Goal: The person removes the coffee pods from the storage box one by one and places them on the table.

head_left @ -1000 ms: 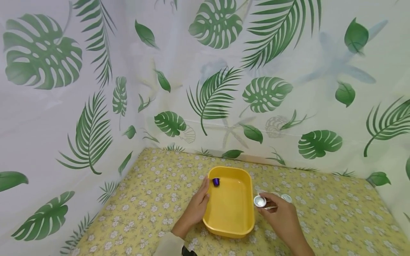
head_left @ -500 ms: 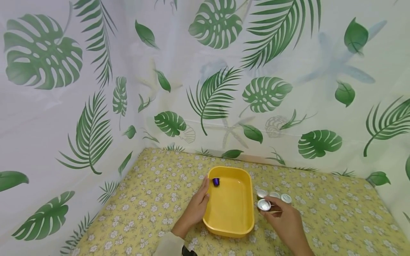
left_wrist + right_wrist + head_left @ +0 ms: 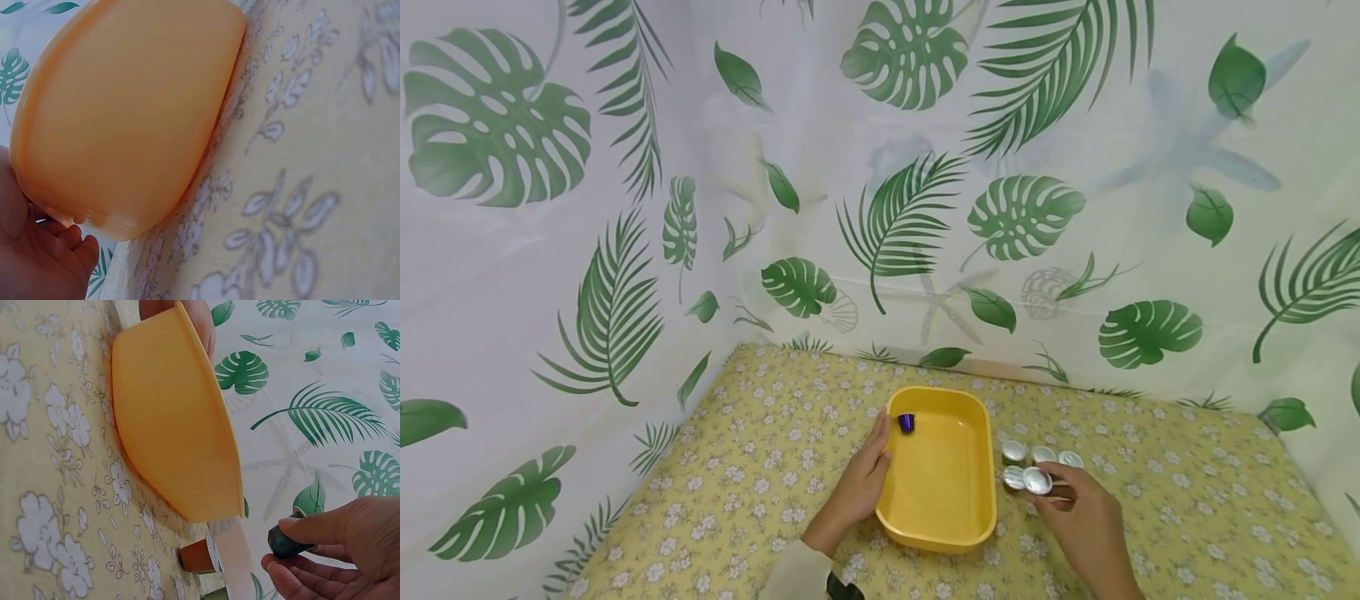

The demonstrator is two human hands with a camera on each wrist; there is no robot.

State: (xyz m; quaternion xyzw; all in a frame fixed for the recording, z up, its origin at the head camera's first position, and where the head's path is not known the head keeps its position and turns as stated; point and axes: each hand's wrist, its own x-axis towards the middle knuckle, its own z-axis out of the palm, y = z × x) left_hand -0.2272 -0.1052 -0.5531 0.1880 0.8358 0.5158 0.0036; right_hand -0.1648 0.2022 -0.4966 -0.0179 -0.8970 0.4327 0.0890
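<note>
My right hand (image 3: 1086, 512) pinches a dark green coffee capsule (image 3: 286, 542) between thumb and fingers, its silvery foil lid facing up in the head view. Right beside it stands another foil-topped capsule (image 3: 1012, 477). Three more capsules form a row behind, one of them this capsule (image 3: 1071, 460). From the right wrist, a brown capsule (image 3: 199, 555) shows on the cloth. With its thumb at the rim, my left hand (image 3: 859, 483) holds the left side of a yellow plastic tub (image 3: 936, 546). A purple capsule (image 3: 907, 423) lies inside the tub, at its far left corner.
A yellow floral cloth (image 3: 760, 475) covers the table, with more of it visible left and right of the tub. White curtains with green leaf prints (image 3: 925, 250) rise behind and on the left side.
My right hand has shifted rightward with its capsule, away from the tub, and the capsule now beside it has come into view. The left hand stays on the tub.
</note>
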